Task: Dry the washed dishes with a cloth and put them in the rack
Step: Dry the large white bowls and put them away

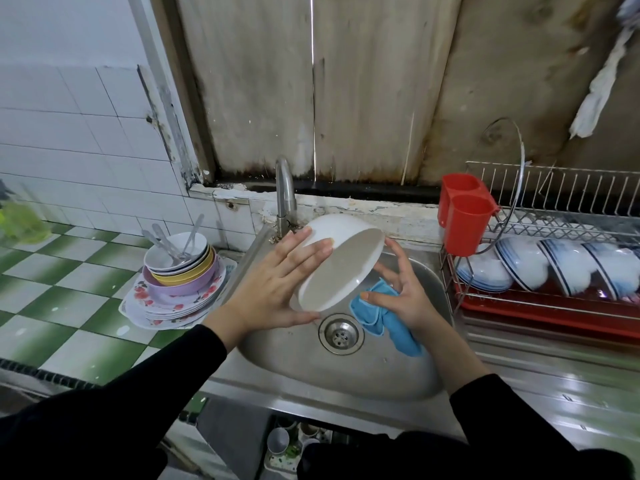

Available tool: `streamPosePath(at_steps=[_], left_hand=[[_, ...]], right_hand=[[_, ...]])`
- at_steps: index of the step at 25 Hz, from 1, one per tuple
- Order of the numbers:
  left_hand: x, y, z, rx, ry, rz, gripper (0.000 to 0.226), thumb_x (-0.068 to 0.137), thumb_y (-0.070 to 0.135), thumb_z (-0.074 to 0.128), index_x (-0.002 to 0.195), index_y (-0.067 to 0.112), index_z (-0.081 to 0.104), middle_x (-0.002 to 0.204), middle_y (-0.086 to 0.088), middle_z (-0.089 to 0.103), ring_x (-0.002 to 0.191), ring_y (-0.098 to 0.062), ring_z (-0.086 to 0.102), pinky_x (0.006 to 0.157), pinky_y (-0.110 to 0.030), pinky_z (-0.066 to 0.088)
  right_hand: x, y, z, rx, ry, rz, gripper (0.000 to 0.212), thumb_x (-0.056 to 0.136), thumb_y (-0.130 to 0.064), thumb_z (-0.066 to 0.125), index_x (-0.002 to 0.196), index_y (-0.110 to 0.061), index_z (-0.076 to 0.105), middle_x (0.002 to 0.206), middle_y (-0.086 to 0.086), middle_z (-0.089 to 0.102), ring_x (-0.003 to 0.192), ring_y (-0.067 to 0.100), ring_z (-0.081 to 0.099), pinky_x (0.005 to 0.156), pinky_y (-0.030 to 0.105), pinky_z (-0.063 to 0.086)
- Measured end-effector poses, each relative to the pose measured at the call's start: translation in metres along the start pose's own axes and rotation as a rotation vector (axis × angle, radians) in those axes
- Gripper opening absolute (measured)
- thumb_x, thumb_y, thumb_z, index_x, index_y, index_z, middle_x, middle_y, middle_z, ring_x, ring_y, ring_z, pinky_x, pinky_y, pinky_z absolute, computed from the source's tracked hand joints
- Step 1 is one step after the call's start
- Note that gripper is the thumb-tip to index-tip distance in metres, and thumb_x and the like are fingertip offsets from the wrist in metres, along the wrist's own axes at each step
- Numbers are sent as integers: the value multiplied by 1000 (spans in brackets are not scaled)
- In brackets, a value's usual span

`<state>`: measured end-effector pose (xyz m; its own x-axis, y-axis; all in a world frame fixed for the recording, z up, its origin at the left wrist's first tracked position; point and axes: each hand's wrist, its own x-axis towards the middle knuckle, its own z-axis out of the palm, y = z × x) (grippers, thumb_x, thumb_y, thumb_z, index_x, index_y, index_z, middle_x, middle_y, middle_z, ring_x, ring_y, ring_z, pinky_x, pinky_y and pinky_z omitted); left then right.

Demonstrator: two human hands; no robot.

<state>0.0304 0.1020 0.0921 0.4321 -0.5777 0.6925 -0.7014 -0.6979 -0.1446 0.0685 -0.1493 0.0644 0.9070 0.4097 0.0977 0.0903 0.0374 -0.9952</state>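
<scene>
Over the steel sink (pixel 398 372) I hold a white bowl (pixel 341 261) tilted, its opening turned toward me. My left hand (pixel 277 285) grips its outer wall and rim from the left, fingers on the back and thumb under the lower rim. My right hand (pixel 401 289) holds a blue cloth (pixel 384 320) in its palm, just right of and below the bowl, fingers spread near the rim. The wire dish rack (pixel 554 237) stands at the right with several blue-rimmed white bowls (pixel 540 268) leaning in it.
A stack of plates and bowls with spoons (pixel 180 278) sits on the green-checked counter left of the sink. The faucet (pixel 285 195) rises behind the bowl. A red cutlery holder (pixel 464 216) hangs on the rack's left end. The drain (pixel 341 334) lies below the bowl.
</scene>
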Motion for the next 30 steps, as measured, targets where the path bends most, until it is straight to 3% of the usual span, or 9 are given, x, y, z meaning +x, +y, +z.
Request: streamPosePath(at_steps=[5,8,13,16,19,22,24,27,30], left_hand=[[21,14,-1,-298,171,-424,45,96,39,50,139,27,44,153,-10,29,146,-31,17,119,-49,17],[25,14,3,-516,294,-694,42,99,50,36,137,35,45,144,-8,40,136,-21,34,112,-52,32],[23,32,6,-889,525,-1059,35,92,49,43,125,44,55,134,8,54,125,-13,51,103,-45,45],[21,46,12,-878,504,-1097,42,89,56,42,127,45,56,136,6,53,127,-11,50,107,-46,42],[26,49,9,-828,445,-1014,42,95,51,38,133,41,53,139,1,52,131,-19,46,109,-52,38],[28,42,-6,-819,413,-975,39,96,46,40,130,39,56,135,-5,55,129,-23,48,108,-53,37],[28,34,-19,-1022,498,-1027,33,95,39,46,123,35,63,130,-6,61,124,-26,55,106,-52,41],[34,42,-31,-1191,550,-1028,32,93,29,47,120,27,63,120,0,68,114,-20,62,94,-35,50],[47,56,-31,-1175,496,-1013,35,94,28,45,125,22,61,127,-8,64,118,-22,59,96,-30,48]], right_hand=[[4,-6,18,102,15,14,99,73,9,73,143,-47,29,130,0,63,123,17,57,101,42,48],[9,-18,20,62,53,-9,94,73,9,75,139,-47,37,131,-8,61,122,8,56,98,34,49],[21,-63,33,209,576,-4,14,82,-16,75,89,-19,63,92,4,65,86,22,61,65,27,50],[22,-76,59,367,589,99,18,85,-25,73,90,-13,60,85,5,66,75,19,62,62,28,52],[18,-64,86,305,308,116,40,82,-12,74,118,-14,59,110,4,65,101,18,64,87,34,55],[7,-51,99,-470,-60,-158,44,75,-6,70,117,-17,65,112,1,58,102,14,58,91,14,44],[6,-56,90,-937,-257,-219,36,78,-7,66,111,-21,70,109,1,56,100,19,57,87,19,43],[15,-71,71,-1203,-76,-179,37,85,-5,60,117,-23,68,118,3,55,108,25,55,92,26,41],[16,-77,83,-699,87,-292,40,77,1,66,111,-21,72,110,-3,64,105,18,61,97,18,42]])
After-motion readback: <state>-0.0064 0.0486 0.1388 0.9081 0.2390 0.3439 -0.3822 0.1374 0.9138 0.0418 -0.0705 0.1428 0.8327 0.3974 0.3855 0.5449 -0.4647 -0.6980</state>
